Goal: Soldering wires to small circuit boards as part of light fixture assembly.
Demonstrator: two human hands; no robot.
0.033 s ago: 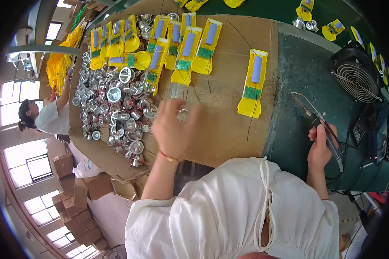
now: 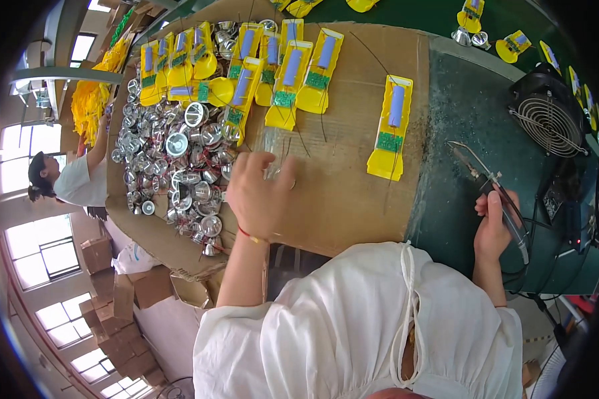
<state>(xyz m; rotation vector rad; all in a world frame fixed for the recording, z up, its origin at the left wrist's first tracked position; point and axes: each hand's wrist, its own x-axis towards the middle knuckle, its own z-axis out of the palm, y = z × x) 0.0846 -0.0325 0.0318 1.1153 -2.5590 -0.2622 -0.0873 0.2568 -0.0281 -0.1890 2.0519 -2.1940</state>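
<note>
My left hand (image 2: pixel 258 198) hovers over the cardboard sheet beside a heap of silver lamp reflector cups (image 2: pixel 186 149). Its fingers are curled but apart, slightly blurred, and a small round silvery piece shows partly behind the thumb. My right hand (image 2: pixel 492 226) grips a soldering iron (image 2: pixel 480 179) that has a thin curved metal tube alongside its tip. Between the hands lies a single yellow housing (image 2: pixel 384 165) with a purple cylindrical cell, a green circuit board and black wires. More such yellow housings (image 2: pixel 289 83) rest beyond my left hand, some on the reflectors.
The cardboard sheet (image 2: pixel 353 206) covers much of the green table. At right stand a black fan with a wire guard (image 2: pixel 549 126) and cables. More yellow housings (image 2: pixel 514 45) lie along the far side. Another person (image 2: pixel 80 176) is at the left, near stacked cartons (image 2: pixel 116 336).
My left hand has shifted slightly left and its fingers are a little more curled. The right hand and soldering iron stay in place.
</note>
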